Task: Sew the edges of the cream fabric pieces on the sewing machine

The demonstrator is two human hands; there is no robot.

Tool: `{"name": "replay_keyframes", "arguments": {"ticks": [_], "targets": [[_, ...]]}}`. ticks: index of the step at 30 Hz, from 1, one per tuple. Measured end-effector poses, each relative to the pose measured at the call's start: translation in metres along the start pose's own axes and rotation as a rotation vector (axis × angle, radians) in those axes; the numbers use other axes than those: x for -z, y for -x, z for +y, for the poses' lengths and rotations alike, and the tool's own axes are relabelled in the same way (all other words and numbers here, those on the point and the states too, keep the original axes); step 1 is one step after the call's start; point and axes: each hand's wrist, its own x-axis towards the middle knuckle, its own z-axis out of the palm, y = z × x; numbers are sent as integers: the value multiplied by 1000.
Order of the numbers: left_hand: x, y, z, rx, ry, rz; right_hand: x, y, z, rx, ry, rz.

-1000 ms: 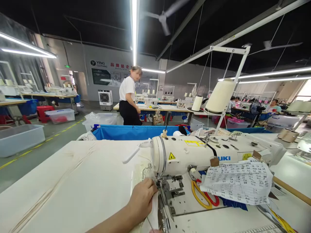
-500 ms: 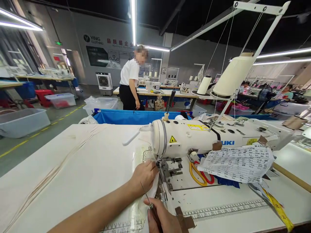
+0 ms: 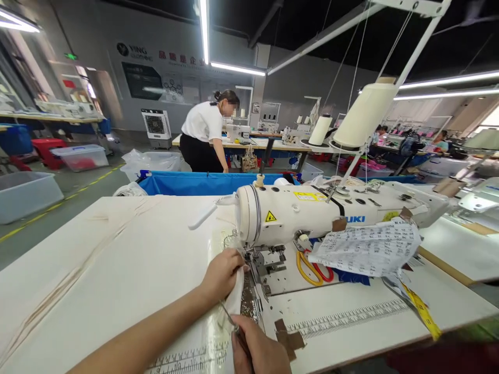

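My left hand (image 3: 223, 274) is closed on a piece of white fabric (image 3: 235, 297) close to the presser foot of the white sewing machine (image 3: 286, 210). The fabric hangs down from my fingers along the machine's bed. Below it, my right hand (image 3: 262, 347) grips an awl (image 3: 227, 315) by its handle. The awl's thin metal spike points up and left, with its tip near the fabric and my left wrist. Clear tape (image 3: 214, 358) covers the tabletop under my left hand.
Scissors (image 3: 307, 269) with yellow and red handles lie under the machine arm. A handwritten paper (image 3: 370, 248) and a yellow tape measure (image 3: 423, 314) are at right. Loose threads (image 3: 74, 278) lie at left. Behind the blue cloth bin (image 3: 183, 184), a person (image 3: 202, 127) bends over.
My view has shifted slightly rightward. The awl's spike sits lower against my left wrist, and more of the white fabric shows. The person behind has bent further down.
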Motion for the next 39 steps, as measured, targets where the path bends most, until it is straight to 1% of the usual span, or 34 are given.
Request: {"name": "replay_keyframes", "arguments": {"ticks": [3,6,8,11,15,22,29,39], "targets": [[2,-1,-5,35,124,-30,17,3,9,-71,1,-13],[4,-3,-9,64,213,-68,30,0,21,-192,104,-30],[6,-4,-9,81,246,-87,32,-4,28,-222,186,-58],[8,-5,-9,109,260,-104,29,-11,33,-208,266,-83],[11,-6,-6,139,265,-121,24,-16,34,-207,291,-107],[12,-7,-4,149,289,-112,21,-16,36,-224,248,-38],[9,-6,-8,139,286,-111,16,-20,36,-216,273,-34],[12,-7,-6,128,279,-123,15,-20,36,-216,278,-26]]}}
